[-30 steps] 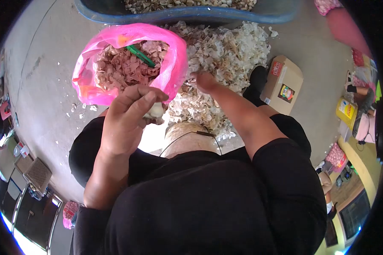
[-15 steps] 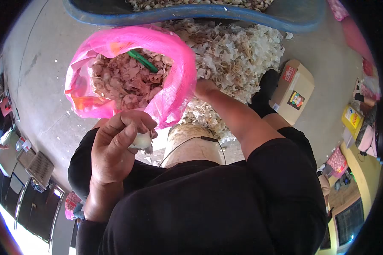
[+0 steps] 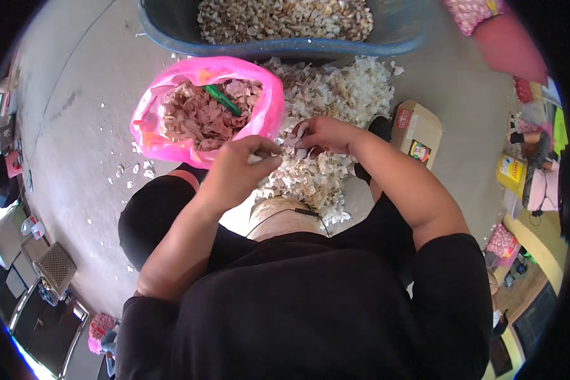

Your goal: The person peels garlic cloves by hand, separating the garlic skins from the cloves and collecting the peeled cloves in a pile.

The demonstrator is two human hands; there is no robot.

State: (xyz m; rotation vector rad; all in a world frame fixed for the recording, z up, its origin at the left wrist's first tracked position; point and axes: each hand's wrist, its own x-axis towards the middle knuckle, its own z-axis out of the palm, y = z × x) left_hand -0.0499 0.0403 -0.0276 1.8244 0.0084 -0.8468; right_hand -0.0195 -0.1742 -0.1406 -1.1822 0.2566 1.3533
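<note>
My left hand (image 3: 237, 166) is curled around a whitish garlic piece (image 3: 256, 158), mostly hidden by the fingers, at the near edge of the pink mesh bag (image 3: 271, 95). Facing it, my right hand (image 3: 328, 134) pinches a pale bit of garlic skin (image 3: 301, 143) above the heap of peelings. A small gap separates the two hands. Inside the open bag lie garlic and brownish-pink skins (image 3: 196, 120), with a green-handled tool (image 3: 223, 99) resting on top.
A blue tub (image 3: 285, 48) of garlic cloves (image 3: 285, 20) stands beyond the bag. Loose white skins (image 3: 354, 88) cover the floor before it. At right are a cardboard box (image 3: 418, 130) and a yellow container (image 3: 512, 170). An upturned pale bucket (image 3: 285, 218) sits between my legs.
My left hand has moved forward and turned palm down. My right hand has come away from beside the bag toward the left hand. More of the tub now shows as the view shifted.
</note>
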